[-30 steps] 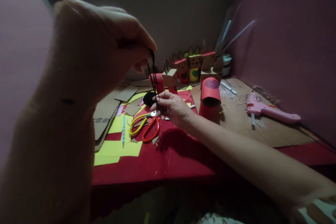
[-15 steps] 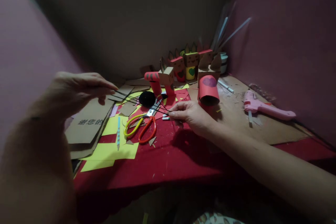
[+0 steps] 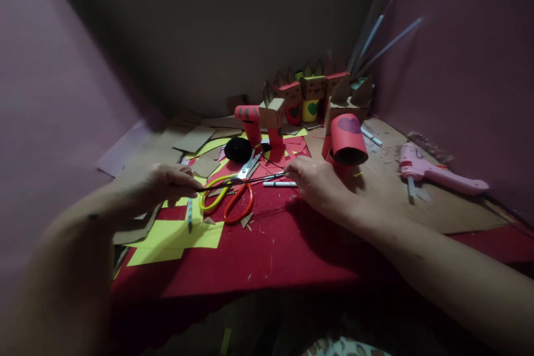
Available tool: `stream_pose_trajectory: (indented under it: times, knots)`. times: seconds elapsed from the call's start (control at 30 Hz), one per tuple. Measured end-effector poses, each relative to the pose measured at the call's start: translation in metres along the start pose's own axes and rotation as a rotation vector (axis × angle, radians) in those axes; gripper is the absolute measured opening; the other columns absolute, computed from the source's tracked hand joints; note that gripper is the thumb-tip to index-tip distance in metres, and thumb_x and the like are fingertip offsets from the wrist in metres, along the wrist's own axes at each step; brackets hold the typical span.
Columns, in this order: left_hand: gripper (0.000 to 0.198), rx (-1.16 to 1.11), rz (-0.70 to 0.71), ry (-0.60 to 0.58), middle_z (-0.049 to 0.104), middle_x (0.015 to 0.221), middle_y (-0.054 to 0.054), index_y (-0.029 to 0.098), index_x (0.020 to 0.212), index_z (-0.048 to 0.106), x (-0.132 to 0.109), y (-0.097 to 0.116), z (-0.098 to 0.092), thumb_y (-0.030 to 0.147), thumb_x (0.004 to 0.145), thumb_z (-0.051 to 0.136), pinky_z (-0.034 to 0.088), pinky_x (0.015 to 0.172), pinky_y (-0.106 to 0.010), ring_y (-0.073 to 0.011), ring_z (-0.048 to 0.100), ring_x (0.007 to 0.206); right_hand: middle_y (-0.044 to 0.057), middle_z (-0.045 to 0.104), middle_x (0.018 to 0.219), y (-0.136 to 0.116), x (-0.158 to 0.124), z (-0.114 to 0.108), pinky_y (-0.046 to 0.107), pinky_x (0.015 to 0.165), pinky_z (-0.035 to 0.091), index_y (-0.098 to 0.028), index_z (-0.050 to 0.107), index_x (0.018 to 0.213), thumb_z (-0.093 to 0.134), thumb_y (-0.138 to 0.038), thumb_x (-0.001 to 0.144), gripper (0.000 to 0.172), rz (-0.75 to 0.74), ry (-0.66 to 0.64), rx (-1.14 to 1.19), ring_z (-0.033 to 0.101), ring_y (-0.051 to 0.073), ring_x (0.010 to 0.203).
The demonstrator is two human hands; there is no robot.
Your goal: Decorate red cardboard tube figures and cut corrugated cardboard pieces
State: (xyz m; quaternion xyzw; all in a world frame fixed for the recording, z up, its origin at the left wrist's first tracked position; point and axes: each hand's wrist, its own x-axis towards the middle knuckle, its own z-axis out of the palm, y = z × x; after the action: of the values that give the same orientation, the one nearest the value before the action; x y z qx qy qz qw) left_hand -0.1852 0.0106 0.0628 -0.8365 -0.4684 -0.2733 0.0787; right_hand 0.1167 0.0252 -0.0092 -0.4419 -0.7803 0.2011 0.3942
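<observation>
Several strands of black yarn (image 3: pixel 240 182) stretch level just above the table between my two hands. My left hand (image 3: pixel 167 182) pinches the left end, low over yellow paper (image 3: pixel 175 236). My right hand (image 3: pixel 315 177) pinches the right end, next to a white marker (image 3: pixel 280 183). Under the strands lie scissors (image 3: pixel 228 197) with one yellow and one orange handle. A black yarn ball (image 3: pixel 237 149) sits just behind them.
A red paper tube with a purple heart (image 3: pixel 347 139) stands right of my right hand. A pink glue gun (image 3: pixel 434 169) lies at far right. Cardboard figures (image 3: pixel 308 97) line the back wall. Cardboard sheets (image 3: pixel 196 139) and scraps cover the left. A pencil (image 3: pixel 189 212) lies on the yellow paper.
My left hand came down from high near the camera to the table, laying the yarn from upright to level. My right hand shifted slightly right, still pinching its end.
</observation>
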Motion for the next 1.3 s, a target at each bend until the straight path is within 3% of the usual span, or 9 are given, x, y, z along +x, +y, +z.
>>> stream_pose_trajectory:
  times: [0.1,0.2,0.33,0.4,0.53,0.63,0.83,1.1,1.3]
  knots:
    - [0.025,-0.053,0.063,-0.286,0.065,0.056,0.003,0.024,0.059,0.07,-0.009,0.003,0.006,0.016,0.081,0.062,0.042,0.044,-0.018,-0.0084,0.055,0.048,0.005,0.055,0.073,-0.003,-0.002,0.0,0.032,0.058,0.021,-0.018,0.059,0.07,0.057,-0.007,0.082,0.016,0.005,-0.087,-0.233,0.039,0.014,0.062]
    - [0.026,-0.062,0.064,-0.42,0.068,0.07,0.001,0.024,0.073,0.073,-0.014,-0.004,0.004,0.015,0.087,0.054,0.046,0.054,-0.019,-0.0097,0.061,0.061,0.008,0.059,0.081,-0.01,-0.01,-0.002,0.032,0.055,0.019,-0.016,0.062,0.08,0.05,-0.005,0.085,0.017,-0.057,-0.166,-0.378,0.041,0.015,0.064]
    - [0.02,-0.002,-0.007,-0.349,0.071,0.074,0.004,0.027,0.08,0.075,-0.009,-0.009,-0.002,0.021,0.087,0.057,0.046,0.059,-0.019,-0.0098,0.062,0.064,0.012,0.061,0.091,-0.02,-0.026,-0.006,0.031,0.051,0.022,-0.014,0.064,0.083,0.043,-0.006,0.089,0.023,-0.22,-0.07,-0.527,0.045,0.017,0.067]
    - [0.02,0.02,-0.003,-0.285,0.069,0.072,0.003,0.025,0.079,0.075,-0.002,-0.001,0.0,0.025,0.086,0.056,0.044,0.058,-0.02,-0.0098,0.06,0.063,0.013,0.062,0.089,-0.021,-0.036,-0.008,0.031,0.05,0.026,-0.013,0.065,0.082,0.04,-0.007,0.092,0.028,-0.339,0.026,-0.561,0.047,0.017,0.067]
    - [0.031,0.001,0.025,-0.267,0.067,0.081,-0.004,0.02,0.085,0.075,0.018,0.025,0.017,0.032,0.09,0.047,0.044,0.064,-0.025,-0.013,0.059,0.069,0.009,0.059,0.074,-0.02,-0.056,-0.015,0.03,0.054,0.036,-0.011,0.066,0.078,0.043,-0.005,0.092,0.027,-0.512,0.184,-0.512,0.05,0.017,0.064]
    - [0.031,0.024,0.068,-0.304,0.066,0.083,-0.007,0.017,0.086,0.076,0.032,0.035,0.041,0.027,0.09,0.046,0.042,0.064,-0.027,-0.0147,0.058,0.07,0.008,0.057,0.07,-0.019,-0.069,-0.02,0.029,0.056,0.039,-0.01,0.065,0.077,0.046,-0.003,0.092,0.025,-0.496,0.205,-0.477,0.051,0.017,0.064]
    - [0.032,0.144,0.071,-0.361,0.065,0.088,-0.007,0.022,0.107,0.074,0.048,0.041,0.079,0.015,0.089,0.048,0.038,0.06,-0.028,-0.0142,0.056,0.067,0.008,0.056,0.069,-0.016,-0.084,-0.028,0.029,0.054,0.038,-0.01,0.064,0.074,0.048,-0.007,0.093,0.024,-0.405,0.182,-0.464,0.05,0.017,0.06]
    - [0.033,0.179,0.082,-0.499,0.068,0.095,-0.006,0.023,0.105,0.074,0.054,0.061,0.09,0.01,0.087,0.049,0.038,0.061,-0.026,-0.0159,0.062,0.076,0.008,0.056,0.068,-0.01,-0.096,-0.037,0.031,0.054,0.039,-0.008,0.066,0.08,0.045,-0.006,0.09,0.024,-0.327,0.108,-0.45,0.051,0.019,0.06]
    - [0.026,0.155,0.081,-0.573,0.069,0.085,-0.005,0.022,0.095,0.076,0.054,0.063,0.084,0.01,0.084,0.056,0.039,0.061,-0.025,-0.015,0.061,0.072,0.007,0.056,0.067,-0.005,-0.099,-0.043,0.032,0.053,0.036,-0.01,0.064,0.077,0.046,-0.005,0.087,0.021,-0.289,0.056,-0.498,0.052,0.019,0.057]
